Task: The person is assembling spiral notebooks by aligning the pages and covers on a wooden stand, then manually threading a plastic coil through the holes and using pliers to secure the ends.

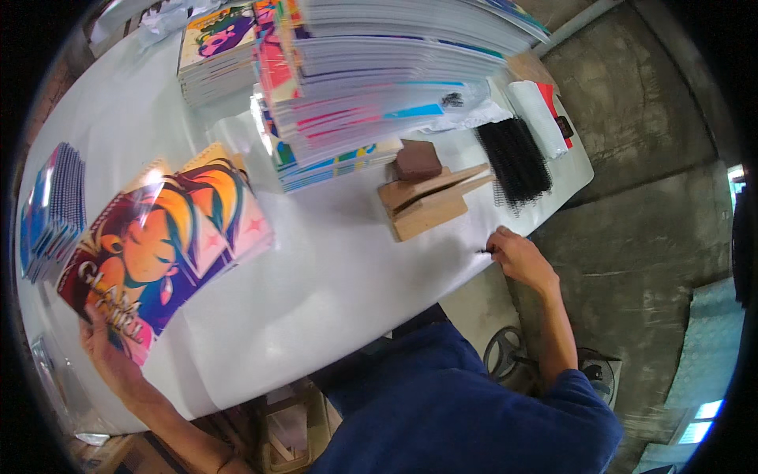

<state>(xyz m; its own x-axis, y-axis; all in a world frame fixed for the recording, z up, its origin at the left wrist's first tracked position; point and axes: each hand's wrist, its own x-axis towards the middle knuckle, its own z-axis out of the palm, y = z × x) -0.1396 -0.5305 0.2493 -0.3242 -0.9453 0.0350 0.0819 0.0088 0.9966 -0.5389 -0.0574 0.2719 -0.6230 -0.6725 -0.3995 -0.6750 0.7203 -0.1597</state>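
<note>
My left hand (pixel 106 351) grips the near edge of a colourful notebook cover (pixel 150 253) with a cartoon figure, lying on a small stack at the left of the white table (pixel 332 284). My right hand (pixel 517 257) rests at the table's right edge with its fingers pinched on a small dark piece (pixel 483 251), apparently a bit of black wire. A bundle of black spiral binding coils (pixel 515 162) lies just beyond that hand. A wooden jig (pixel 426 201) with a brown block (pixel 417 160) on it stands between the coils and the cover.
Tall stacks of printed notebooks (pixel 379 79) fill the back of the table, with another pile (pixel 215 51) at the back left. Bound notebooks (pixel 55 209) lie at the far left edge. A white packet (pixel 541 114) sits at the back right. Concrete floor (pixel 632 197) lies to the right.
</note>
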